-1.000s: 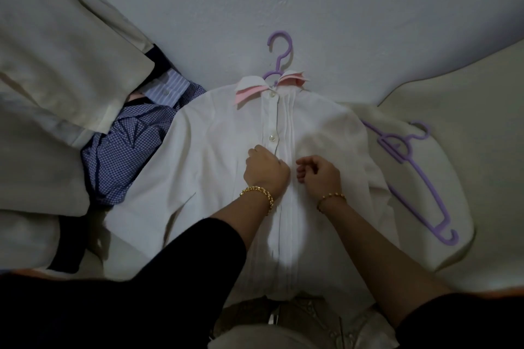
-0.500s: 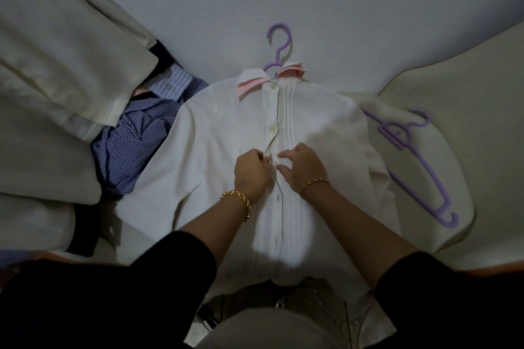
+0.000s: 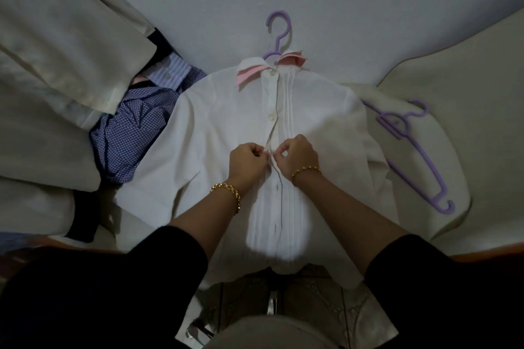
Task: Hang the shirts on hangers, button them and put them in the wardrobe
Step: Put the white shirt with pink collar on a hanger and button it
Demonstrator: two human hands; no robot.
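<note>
– On the pale sheet (image 3: pixel 340 8), dead centre: white shirt (image 3: pixel 221 127) lying flat, front up, with the purple hanger (image 3: pixel 279 28) inside it and its hook poking out past the collar. Wardrobe not in view.
– Hands?
– Left hand (image 3: pixel 248 163) and right hand (image 3: pixel 297 157) both curled tight. Each pinches one placket edge, and the fingertips nearly meet. Top button (image 3: pixel 272 72) and second button (image 3: pixel 271 117) look done. They're at the third one; the button itself is hidden under the fingers.
– So early in the buttoning. Failure modes?
– Main one, my guess: a mismatch. The placket gapes below the hands, a dark slit running down, and the lower holes are hard to make out in this light. Wrong hole means a skewed front and a redo.
– Fabric?
– Looks thin and soft. A half-seated button could pop back out once the pinch lets go. Any pull toward the body drags the whole shirt too. The hem hangs over the near edge, so the shirt may slide and ride off the hanger's shoulders.
– Clutter?
– Spare hanger (image 3: pixel 414 156) lies near the sleeve on the right. Blue check shirt (image 3: pixel 127 133) sits against the sleeve on the left and could come along when the white shirt is lifted.
</note>
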